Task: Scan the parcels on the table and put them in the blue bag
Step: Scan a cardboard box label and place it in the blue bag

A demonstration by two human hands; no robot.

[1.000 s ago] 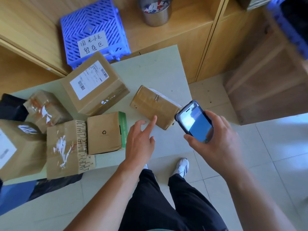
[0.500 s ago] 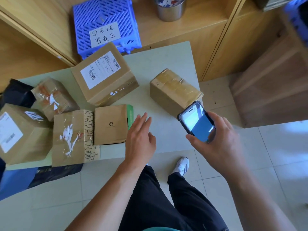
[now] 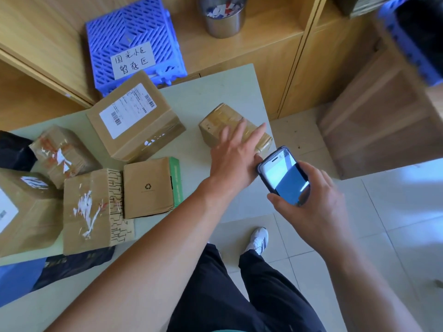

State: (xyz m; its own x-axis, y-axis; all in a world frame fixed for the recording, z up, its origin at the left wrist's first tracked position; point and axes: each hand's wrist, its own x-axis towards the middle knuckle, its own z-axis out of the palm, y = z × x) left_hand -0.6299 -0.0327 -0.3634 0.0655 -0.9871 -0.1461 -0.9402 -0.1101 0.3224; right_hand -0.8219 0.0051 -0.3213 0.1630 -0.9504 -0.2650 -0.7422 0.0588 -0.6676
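A small taped cardboard parcel (image 3: 221,124) lies near the right edge of the pale table (image 3: 211,92). My left hand (image 3: 236,155) reaches over it with straight, spread fingers lying on its top. My right hand (image 3: 314,202) grips a dark phone (image 3: 284,176) with a lit screen, held just right of that parcel. Several more parcels lie to the left: a large box with a white barcode label (image 3: 134,116), a box with a green side and recycle mark (image 3: 149,188), and a box with a torn label (image 3: 91,209). A blue bag (image 3: 16,279) shows at the lower left, below the table.
A blue plastic crate (image 3: 134,39) with a handwritten paper sign and a metal cup (image 3: 224,17) stand on the wooden shelf behind the table. A wooden cabinet (image 3: 383,125) stands to the right. My legs and a white shoe (image 3: 260,239) are on the tiled floor.
My left hand has moved up and right from the table's front onto the small taped parcel. The phone stays in my right hand beside that parcel.
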